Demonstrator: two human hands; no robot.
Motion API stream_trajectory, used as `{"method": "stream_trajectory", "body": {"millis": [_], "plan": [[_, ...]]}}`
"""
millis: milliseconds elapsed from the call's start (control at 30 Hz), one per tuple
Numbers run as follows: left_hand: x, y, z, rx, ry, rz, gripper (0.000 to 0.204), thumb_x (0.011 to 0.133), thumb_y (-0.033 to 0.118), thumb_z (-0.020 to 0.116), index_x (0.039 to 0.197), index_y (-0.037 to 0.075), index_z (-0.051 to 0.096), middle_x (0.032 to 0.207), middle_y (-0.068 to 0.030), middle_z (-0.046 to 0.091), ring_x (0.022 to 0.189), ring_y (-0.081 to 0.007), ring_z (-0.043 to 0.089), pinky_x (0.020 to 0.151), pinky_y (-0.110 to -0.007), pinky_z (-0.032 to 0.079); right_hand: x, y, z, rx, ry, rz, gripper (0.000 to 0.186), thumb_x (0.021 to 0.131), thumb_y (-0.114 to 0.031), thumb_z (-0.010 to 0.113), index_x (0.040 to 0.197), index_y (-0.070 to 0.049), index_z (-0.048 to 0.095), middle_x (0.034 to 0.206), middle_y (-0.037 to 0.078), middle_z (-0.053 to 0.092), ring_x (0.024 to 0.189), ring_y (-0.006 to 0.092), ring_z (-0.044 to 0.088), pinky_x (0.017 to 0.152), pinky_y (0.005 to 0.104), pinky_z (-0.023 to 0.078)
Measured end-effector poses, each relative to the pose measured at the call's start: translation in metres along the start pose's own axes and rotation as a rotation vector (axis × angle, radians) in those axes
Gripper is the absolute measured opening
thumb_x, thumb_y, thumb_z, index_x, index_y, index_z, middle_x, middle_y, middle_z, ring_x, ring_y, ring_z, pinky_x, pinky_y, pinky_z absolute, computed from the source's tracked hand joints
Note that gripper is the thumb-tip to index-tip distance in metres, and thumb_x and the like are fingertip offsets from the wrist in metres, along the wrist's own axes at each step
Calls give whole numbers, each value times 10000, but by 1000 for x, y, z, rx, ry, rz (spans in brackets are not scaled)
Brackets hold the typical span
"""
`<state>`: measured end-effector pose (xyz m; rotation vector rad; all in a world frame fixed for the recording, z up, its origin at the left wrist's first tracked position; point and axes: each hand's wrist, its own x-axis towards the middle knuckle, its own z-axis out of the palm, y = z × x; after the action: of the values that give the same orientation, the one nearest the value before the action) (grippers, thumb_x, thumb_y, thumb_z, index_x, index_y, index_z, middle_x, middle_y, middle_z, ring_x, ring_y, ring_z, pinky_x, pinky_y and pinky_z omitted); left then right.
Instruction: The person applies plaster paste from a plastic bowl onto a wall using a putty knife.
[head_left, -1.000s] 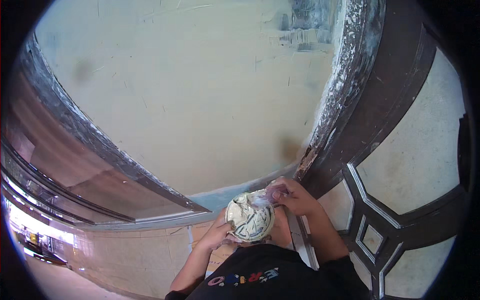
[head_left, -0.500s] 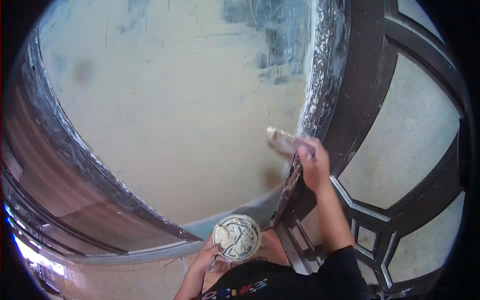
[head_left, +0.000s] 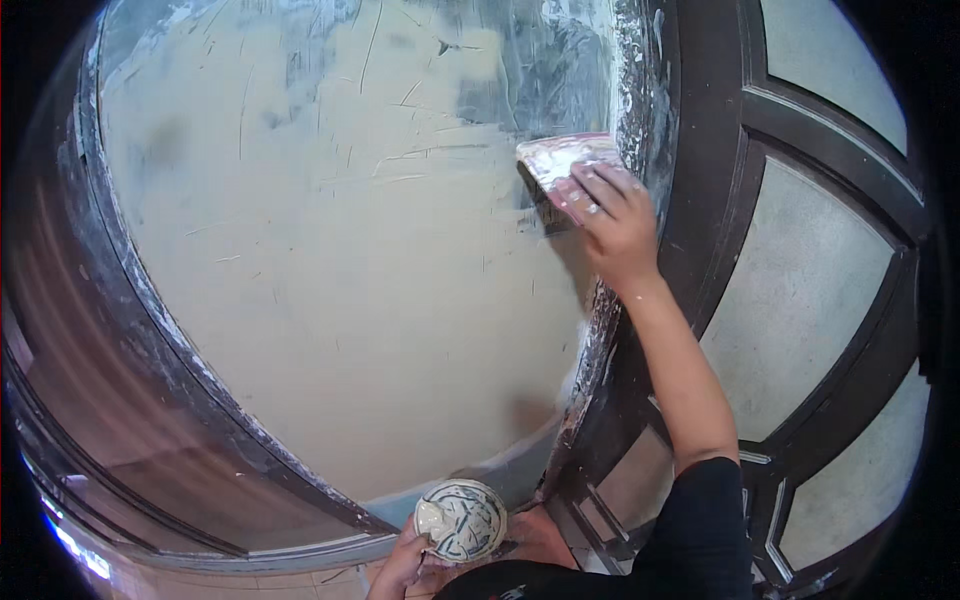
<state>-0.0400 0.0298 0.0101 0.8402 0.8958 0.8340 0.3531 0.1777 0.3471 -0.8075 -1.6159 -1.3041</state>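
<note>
My right hand (head_left: pixel 622 225) is closed round a flat, putty-smeared spreader (head_left: pixel 562 165) with a reddish edge. The blade lies against, or very close to, the upper right of a cream-coated panel (head_left: pixel 370 310), by a grey-blue patch (head_left: pixel 560 70). Low in the middle, my left hand (head_left: pixel 402 562) grips a round disc (head_left: pixel 475 525) by its left rim. Cream putty covers the disc in streaks, with a thicker lump (head_left: pixel 432 518) near my thumb. The fingers under the disc are hidden.
A dark frame strip with flaking white paint (head_left: pixel 600 335) borders the panel on the right. Beyond it stands a dark brown door (head_left: pixel 720 200) with pale inset panes. A scuffed dark frame (head_left: pixel 170 310) curves along the left, and tiled floor (head_left: pixel 290 582) shows below.
My right hand has swung up the panel with the spreader, whose broad face now shows. The view has shifted upward, so the disc in my left hand sits lower in the picture.
</note>
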Motion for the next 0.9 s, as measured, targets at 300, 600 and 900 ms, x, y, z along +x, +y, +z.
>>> {"method": "stream_trajectory", "body": {"millis": [300,600,900], "plan": [[30,-53,-53,-8,100,28,669,793,1,488,1444,44,338,1263,-123,562,1026,-234,642,712,-329,601,-13,-23,40,-93,1,39,357,768,-144,726,1122,-171,687,1153,24,637,1078,258,564,909,421,436],[21,7,8,-10,86,-70,673,773,12,489,1431,27,352,1204,-138,580,974,-205,630,639,-300,558,-55,-25,40,-180,-109,-25,274,828,-211,656,1101,-188,681,1135,27,621,1032,224,559,905,432,410],[21,2,17,49,1,2,663,765,-5,499,1413,59,375,1151,-97,590,940,-171,613,660,-269,533,-70,-35,3,-53,-188,90,349,801,-115,649,1141,-196,668,1178,16,615,1059,225,555,915,438,391]]}}
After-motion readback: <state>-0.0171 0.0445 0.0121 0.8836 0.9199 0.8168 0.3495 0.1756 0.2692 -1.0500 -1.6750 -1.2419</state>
